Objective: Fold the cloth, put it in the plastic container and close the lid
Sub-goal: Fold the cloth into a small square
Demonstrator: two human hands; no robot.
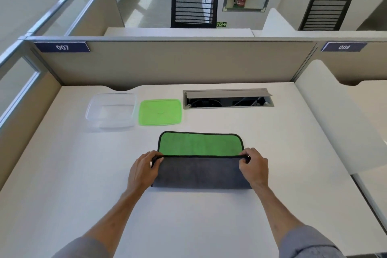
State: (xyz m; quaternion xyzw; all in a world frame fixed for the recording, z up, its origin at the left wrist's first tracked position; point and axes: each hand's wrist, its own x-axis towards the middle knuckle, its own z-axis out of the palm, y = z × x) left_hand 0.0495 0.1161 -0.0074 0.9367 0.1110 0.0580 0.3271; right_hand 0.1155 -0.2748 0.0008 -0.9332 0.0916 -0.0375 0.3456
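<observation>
While pinching cloth (201, 170) corners, hands (144, 168) apart.

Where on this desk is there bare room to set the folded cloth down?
Bare desk lies right of the cloth, below the cable hatch, and left of the left hand, below the container. The back is crowded: container, lid and hatch.

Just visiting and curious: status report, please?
Left hand and right hand pinching cloth corners, mid-fold. Container open, lid beside it. Nothing in the way.
</observation>
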